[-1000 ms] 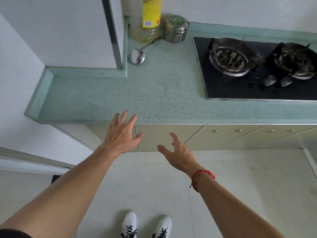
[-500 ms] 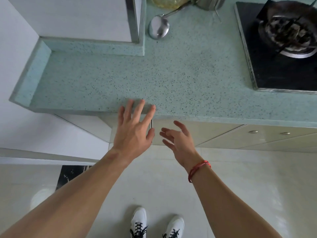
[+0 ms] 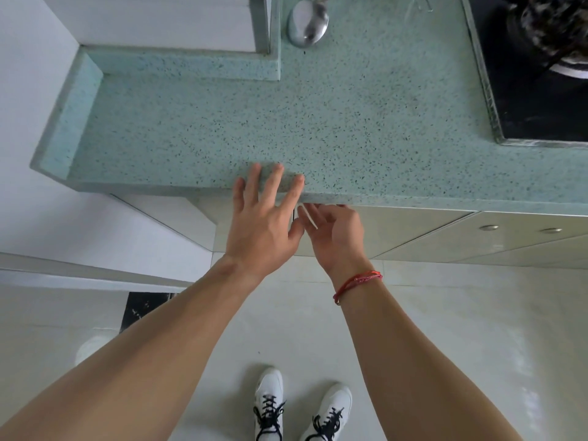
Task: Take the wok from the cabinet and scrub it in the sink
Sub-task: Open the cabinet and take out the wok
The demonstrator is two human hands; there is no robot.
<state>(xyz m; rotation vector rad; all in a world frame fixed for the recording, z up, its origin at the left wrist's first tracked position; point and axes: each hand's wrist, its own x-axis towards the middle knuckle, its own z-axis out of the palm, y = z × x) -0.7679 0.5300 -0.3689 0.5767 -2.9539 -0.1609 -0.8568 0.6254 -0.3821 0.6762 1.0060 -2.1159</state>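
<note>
Both nearly touching, your left hand [image 3: 264, 227] spreads flat over the speckled counter [image 3: 350, 122], your right hand [image 3: 337, 237] curls at the smooth cabinet door [image 3: 397, 230], grip unclear.

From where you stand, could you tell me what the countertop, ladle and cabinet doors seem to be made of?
The countertop looks like pale green stone or composite, satin, with dark flecks. The ladle is polished metal, probably stainless steel, given its mirror-like reflections. The cabinet doors seem cream laminate or painted board: smooth, softly glossy, with metal knobs.

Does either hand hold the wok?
No, the left hand is spread over the countertop edge and the right hand is at the cabinet door.
</note>
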